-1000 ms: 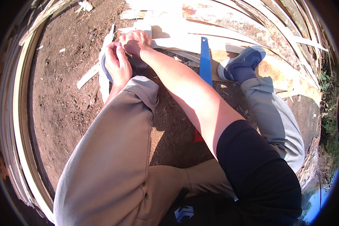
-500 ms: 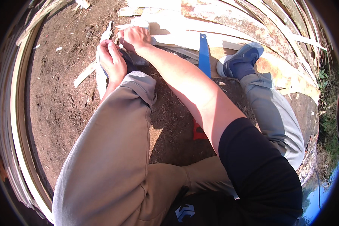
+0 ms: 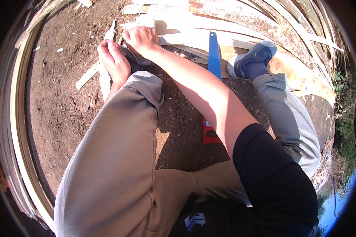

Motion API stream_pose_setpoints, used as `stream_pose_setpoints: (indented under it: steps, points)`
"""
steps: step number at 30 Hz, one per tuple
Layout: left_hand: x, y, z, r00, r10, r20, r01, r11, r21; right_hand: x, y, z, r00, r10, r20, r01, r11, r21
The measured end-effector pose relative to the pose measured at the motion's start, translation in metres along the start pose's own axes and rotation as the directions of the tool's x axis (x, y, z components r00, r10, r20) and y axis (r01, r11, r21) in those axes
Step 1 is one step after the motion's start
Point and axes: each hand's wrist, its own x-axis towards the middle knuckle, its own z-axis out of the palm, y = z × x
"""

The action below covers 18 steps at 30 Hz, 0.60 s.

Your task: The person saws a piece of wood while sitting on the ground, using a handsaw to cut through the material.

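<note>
My left hand (image 3: 117, 63) reaches past my left knee with its fingers bent together, beside a pale wood strip (image 3: 105, 83) that passes under it. Just to its right, my right hand (image 3: 141, 38) is closed in a fist, knuckles up. What either hand grips is hidden by the fingers. A narrow brown edge shows between the two hands, too small to name. Below them, the dark shoe on my left foot (image 3: 133, 62) is partly covered by the trouser cuff. A white rounded thing (image 3: 146, 21) sits just beyond my right hand.
A handsaw with a blue blade (image 3: 214, 55) and red handle (image 3: 210, 136) lies between my legs, partly beneath my right arm. Pale boards (image 3: 229, 21) spread across the far side, under my right shoe (image 3: 254, 59). Long planks (image 3: 19, 114) line the left. Another wood piece (image 3: 88, 75) lies on the soil.
Both hands stay close together near my left shoe. The left hand's fingers have shifted slightly and look more closed. The right hand has moved only a little; the saw lies still.
</note>
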Motion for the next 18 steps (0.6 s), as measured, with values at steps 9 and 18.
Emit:
stream_pose_setpoints:
  steps: [9,18]
  points:
    - [0.002,0.003,-0.002,0.999,-0.034,-0.005,0.033,0.998,-0.047,-0.013,-0.007,-0.004,0.986,-0.094,-0.136,0.097,0.995,0.016]
    - [0.005,-0.009,-0.001,0.998,0.004,0.055,-0.004,1.0,-0.004,-0.026,-0.007,-0.014,0.96,-0.158,-0.23,0.183,0.979,0.093]
